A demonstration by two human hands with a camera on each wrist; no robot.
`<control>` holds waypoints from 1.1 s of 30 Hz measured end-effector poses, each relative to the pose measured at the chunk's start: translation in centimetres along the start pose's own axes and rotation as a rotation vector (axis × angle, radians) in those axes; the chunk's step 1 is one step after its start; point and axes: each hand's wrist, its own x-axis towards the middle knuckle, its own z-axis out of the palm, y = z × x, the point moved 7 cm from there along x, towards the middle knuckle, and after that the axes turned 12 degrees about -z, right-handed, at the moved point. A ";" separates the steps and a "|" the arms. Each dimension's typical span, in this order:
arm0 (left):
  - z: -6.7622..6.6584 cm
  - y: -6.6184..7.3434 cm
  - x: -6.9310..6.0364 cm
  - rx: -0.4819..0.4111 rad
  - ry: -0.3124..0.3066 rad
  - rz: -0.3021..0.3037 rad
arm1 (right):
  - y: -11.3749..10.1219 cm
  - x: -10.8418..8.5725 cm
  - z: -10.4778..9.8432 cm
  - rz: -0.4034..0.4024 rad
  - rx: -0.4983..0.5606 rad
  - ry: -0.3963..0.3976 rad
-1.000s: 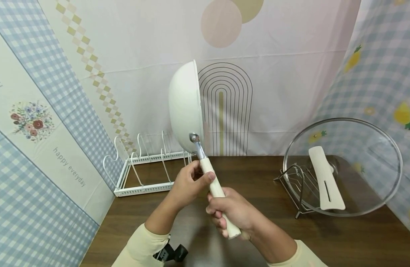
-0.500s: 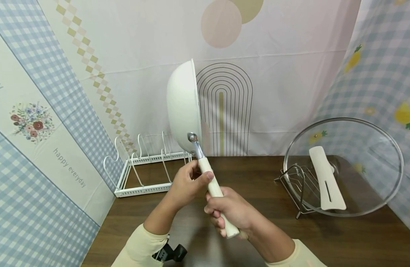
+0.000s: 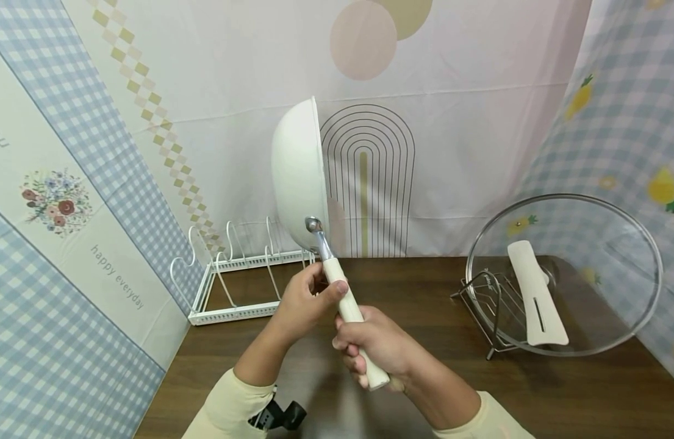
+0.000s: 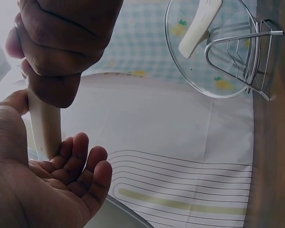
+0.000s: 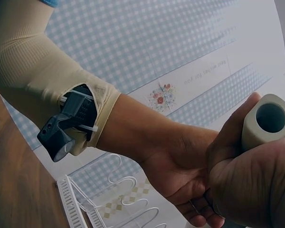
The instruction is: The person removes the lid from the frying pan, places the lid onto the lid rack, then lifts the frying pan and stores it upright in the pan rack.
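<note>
A deep white pan (image 3: 298, 171) is held up on its side above the table, its outer bottom turned left. Its cream handle (image 3: 350, 308) slants down to the right from a metal neck. My right hand (image 3: 377, 341) grips the handle near its end. Higher up, close to the neck, my left hand (image 3: 306, 302) holds the handle, thumb lying along it and fingers curled behind. The left wrist view shows those fingers (image 4: 88, 166) bent beside the handle. From the right wrist, the hollow handle end (image 5: 270, 118) points at the camera. The pan's inside is hidden.
Behind the left hand stands a white wire rack (image 3: 238, 314) on the wooden table (image 3: 424, 390). On the right, a glass lid (image 3: 600, 238) with a cream handle (image 3: 537, 292) leans upright in a metal wire stand (image 3: 496, 311). Printed cloths hang around three sides.
The pan and both hands have drifted slightly to the left. Both grips on the handle look the same, and the rack and lid stay put.
</note>
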 end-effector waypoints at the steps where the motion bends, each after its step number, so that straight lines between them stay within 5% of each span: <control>1: 0.0 0.0 0.0 0.002 0.001 0.003 | 0.0 0.0 0.0 0.000 0.001 0.000; 33: -0.6 0.4 -0.5 0.014 0.018 0.025 | 0.1 0.4 0.6 0.000 0.004 0.008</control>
